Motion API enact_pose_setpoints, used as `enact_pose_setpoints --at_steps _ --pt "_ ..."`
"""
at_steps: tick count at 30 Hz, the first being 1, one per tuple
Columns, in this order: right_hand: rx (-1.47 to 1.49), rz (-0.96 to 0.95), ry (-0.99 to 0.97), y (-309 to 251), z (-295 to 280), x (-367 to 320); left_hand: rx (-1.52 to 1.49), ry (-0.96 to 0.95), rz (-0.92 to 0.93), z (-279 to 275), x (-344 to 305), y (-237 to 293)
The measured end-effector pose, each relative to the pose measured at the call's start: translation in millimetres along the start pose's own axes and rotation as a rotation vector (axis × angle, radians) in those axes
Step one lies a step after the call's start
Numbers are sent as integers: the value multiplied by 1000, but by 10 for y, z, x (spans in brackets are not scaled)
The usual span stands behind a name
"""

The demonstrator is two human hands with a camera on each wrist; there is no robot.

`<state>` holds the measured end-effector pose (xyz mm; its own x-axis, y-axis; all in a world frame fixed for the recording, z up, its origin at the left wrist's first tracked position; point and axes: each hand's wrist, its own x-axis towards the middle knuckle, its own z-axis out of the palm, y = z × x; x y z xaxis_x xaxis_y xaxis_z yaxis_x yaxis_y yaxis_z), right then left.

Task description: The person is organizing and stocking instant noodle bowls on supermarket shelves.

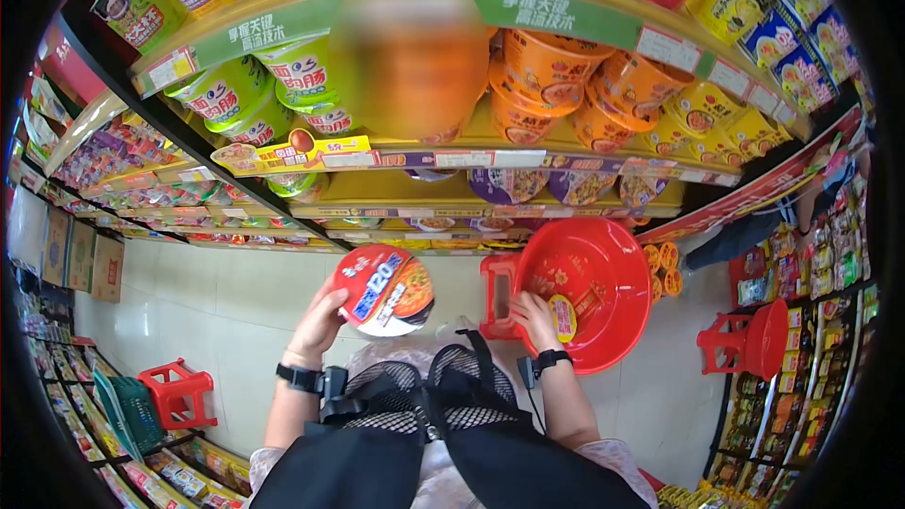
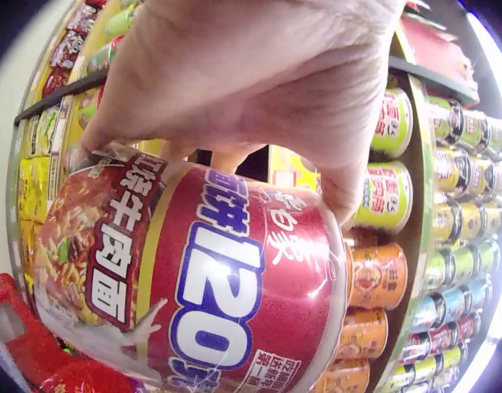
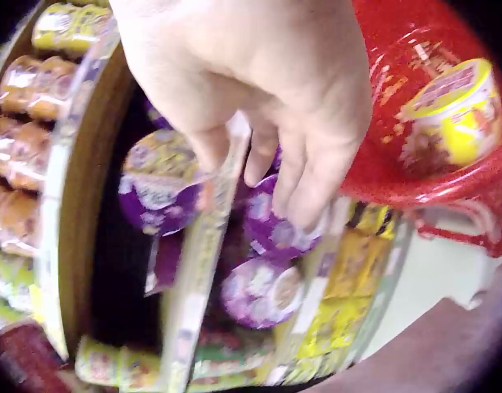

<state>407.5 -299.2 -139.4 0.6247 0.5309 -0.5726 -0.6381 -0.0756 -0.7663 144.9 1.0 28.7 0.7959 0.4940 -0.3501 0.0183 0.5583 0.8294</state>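
My left hand (image 1: 320, 322) grips a red instant noodle cup (image 1: 380, 285) in front of my body. In the left wrist view the fingers and thumb span its end, and the label shows a large "120" beside a picture of noodles. My right hand (image 1: 537, 320) is by the left rim of a red plastic basin (image 1: 617, 297), fingers pointing down and loosely bent, holding nothing in the right wrist view. Inside the basin lies a yellow-and-white noodle cup (image 3: 460, 123). A red stool (image 1: 498, 294) shows at the basin's left side.
Ahead stands a curved shelf (image 1: 566, 158) with green, orange and purple noodle cups. A red stool (image 1: 179, 394) and a green basket (image 1: 127, 415) are at left. Another red stool (image 1: 721, 341) stands at right, near packed shelves. Cartons (image 1: 107, 269) sit at far left.
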Motion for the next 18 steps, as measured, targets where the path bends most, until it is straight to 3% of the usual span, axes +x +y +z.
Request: enact_pose_setpoints --at_steps 3,4,6,9,13,15,17,18 --pt "42 63 -493 -516 778 -357 143 -124 -52 396 219 78" --pt "50 51 -481 -529 896 -375 171 -191 -52 522 295 76" --pt "238 169 -671 -563 992 -387 215 -317 -41 745 453 29" --pt "179 225 -590 -613 867 -333 395 -430 -30 952 525 42" --pt "460 200 -391 -405 419 -320 386 -510 -145 930 526 -32" --pt "673 102 -221 -335 118 -278 351 -472 -182 896 522 -46" --pt "678 8 1 -292 -226 -294 275 -365 -257 824 495 -57" --pt "683 39 223 -168 -502 -179 276 -360 -252 773 489 -69"
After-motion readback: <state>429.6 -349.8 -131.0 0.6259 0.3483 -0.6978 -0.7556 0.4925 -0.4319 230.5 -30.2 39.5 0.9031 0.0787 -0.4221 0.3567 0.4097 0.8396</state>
